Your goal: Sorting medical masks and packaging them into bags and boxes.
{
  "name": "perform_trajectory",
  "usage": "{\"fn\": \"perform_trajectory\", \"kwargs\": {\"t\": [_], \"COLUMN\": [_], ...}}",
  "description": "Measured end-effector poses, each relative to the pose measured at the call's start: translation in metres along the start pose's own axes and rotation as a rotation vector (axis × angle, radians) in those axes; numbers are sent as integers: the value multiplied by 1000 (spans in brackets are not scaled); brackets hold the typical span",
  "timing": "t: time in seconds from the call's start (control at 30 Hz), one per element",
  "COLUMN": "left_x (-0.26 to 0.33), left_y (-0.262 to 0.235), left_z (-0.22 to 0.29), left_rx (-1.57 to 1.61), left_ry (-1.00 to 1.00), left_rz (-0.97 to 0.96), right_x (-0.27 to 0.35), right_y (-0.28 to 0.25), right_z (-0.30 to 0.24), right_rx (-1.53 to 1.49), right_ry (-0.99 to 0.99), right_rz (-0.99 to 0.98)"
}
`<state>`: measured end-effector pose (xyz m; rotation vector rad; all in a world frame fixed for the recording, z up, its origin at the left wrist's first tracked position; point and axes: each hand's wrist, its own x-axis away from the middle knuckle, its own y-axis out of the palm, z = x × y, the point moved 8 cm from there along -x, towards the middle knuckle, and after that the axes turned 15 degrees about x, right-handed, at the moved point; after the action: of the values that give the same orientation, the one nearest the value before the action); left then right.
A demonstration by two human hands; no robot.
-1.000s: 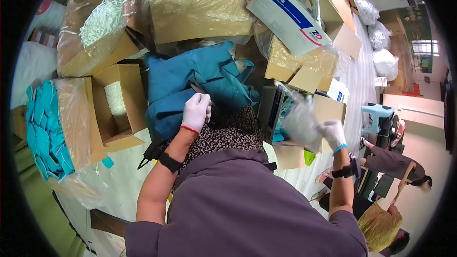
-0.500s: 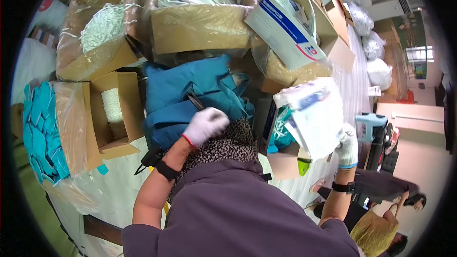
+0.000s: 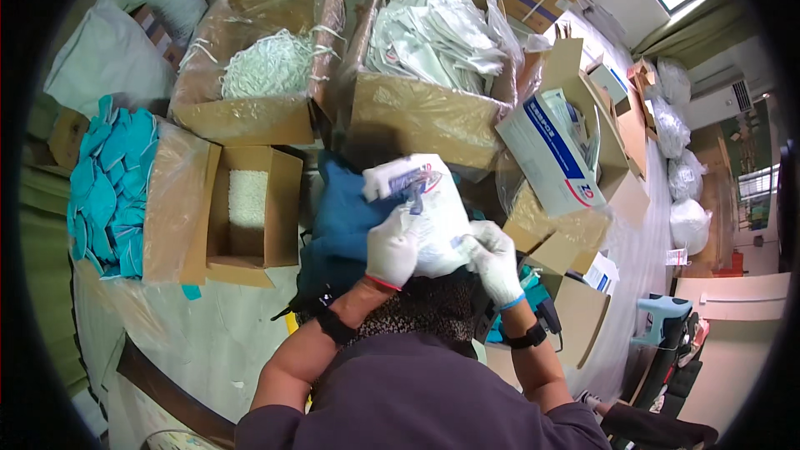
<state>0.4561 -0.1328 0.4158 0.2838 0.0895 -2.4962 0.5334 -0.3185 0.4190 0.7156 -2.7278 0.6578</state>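
Observation:
A white plastic bag (image 3: 442, 221) with blue and red print is held up over my lap. At its lower left edge, my left hand (image 3: 393, 250) in a white glove is closed on it. My right hand (image 3: 496, 262), also gloved, pinches the bag's lower right side. Some small blue-grey detail shows by my left fingertips, too blurred to tell whether it is print or a separate thing. Behind the bag lies blue cloth (image 3: 337, 208) on my lap, partly hidden by the bag and my left arm. Teal pieces (image 3: 533, 283) lie in a box beside my right wrist.
Ahead stand plastic-lined cartons, one with white cords (image 3: 271, 65), another with flat white bags (image 3: 437, 37). Leftward are a carton of white pellets (image 3: 247, 200) and a heap of teal pieces (image 3: 117, 192). A printed white box (image 3: 550, 154) leans at right, and a blue stool (image 3: 662, 317) stands beyond.
The white bag has come from the right to in front of me with my right hand. My left hand has left the blue cloth and now grips the bag. The view has shifted.

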Motion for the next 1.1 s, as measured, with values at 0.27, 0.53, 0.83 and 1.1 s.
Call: {"fn": "perform_trajectory", "kwargs": {"t": [0.27,0.53,0.83,1.1], "left_x": [-61,-34,14,16], "left_y": [-75,-106,-108,-107], "left_z": [6,-45,-91,-96], "left_rx": [292,379,332,296], "left_ry": [-197,-542,-677,-642], "left_rz": [375,434,362,320], "right_x": [-115,-279,-163,-81], "right_y": [35,-44,8,-176], "right_z": [-75,-132,-141,-216], "right_rx": [-100,-170,375,1277], "right_ry": [-218,-270,-188,-716], "right_rz": [-26,335,24,572]}}
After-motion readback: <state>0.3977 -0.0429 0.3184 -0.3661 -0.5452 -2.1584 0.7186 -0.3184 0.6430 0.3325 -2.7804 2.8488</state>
